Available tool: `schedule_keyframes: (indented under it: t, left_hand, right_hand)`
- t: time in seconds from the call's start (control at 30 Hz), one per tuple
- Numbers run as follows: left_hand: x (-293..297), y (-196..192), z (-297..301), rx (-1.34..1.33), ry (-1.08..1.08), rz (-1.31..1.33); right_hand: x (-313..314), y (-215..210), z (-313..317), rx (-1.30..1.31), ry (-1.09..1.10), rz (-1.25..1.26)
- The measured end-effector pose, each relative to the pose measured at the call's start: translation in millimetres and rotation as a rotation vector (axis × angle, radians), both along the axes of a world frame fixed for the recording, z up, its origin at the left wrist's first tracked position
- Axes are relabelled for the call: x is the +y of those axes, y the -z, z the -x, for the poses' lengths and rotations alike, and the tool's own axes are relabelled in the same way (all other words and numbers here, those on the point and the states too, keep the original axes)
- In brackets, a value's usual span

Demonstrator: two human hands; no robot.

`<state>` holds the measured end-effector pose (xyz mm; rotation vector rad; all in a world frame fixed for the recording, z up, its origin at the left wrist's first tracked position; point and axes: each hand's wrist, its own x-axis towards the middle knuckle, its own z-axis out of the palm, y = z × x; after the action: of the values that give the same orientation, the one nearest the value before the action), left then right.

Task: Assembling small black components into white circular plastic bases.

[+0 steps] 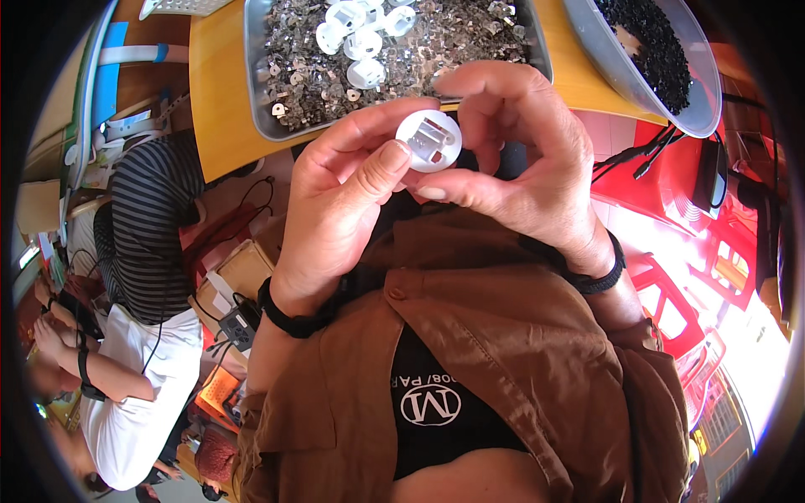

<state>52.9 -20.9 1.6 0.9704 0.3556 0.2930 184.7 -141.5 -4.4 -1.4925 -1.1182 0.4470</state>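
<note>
Head view: a person in a brown shirt (503, 352) is holding one small white round plastic cap (428, 141) up between both hands, just near of the table's front edge. The left hand (340, 201) is pinching the cap from the left, its thumb (377, 168) pressing against the cap's lower left rim while the forefinger is curling over the top edge. The right hand (524, 159) is closing on it from the right, thumb lying under the cap's lower rim and the other fingers arching together above and behind it. The cap's open face is turning toward the camera, showing a small metal piece sitting inside. Each wrist is wearing one black band, two in all.

Farther away, on the yellow table (218, 101), one metal tray (260, 92) is holding a heap of small silvery metal pieces, too many to count, with about seven white caps (362, 38) lying on top of them. To the far right, one grey bowl (704, 92) is holding black granules. At left, two other people are sitting close together, one in a striped top (155, 218), one in a white shirt (142, 394). Red plastic chairs (696, 277) are standing at right, their number unclear.
</note>
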Motion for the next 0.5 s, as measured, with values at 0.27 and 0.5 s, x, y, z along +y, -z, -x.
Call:
schedule_keyframes:
  t: [0.27,0.5]
  left_hand:
    - [3,-2,1,-0.023,-0.009,-0.015]
    - [-2,-10,-6,0.086,-0.010,-0.099]
  right_hand:
    - [5,-4,1,-0.182,0.074,-0.048]
    - [9,-1,3,-0.258,0.127,-0.158]
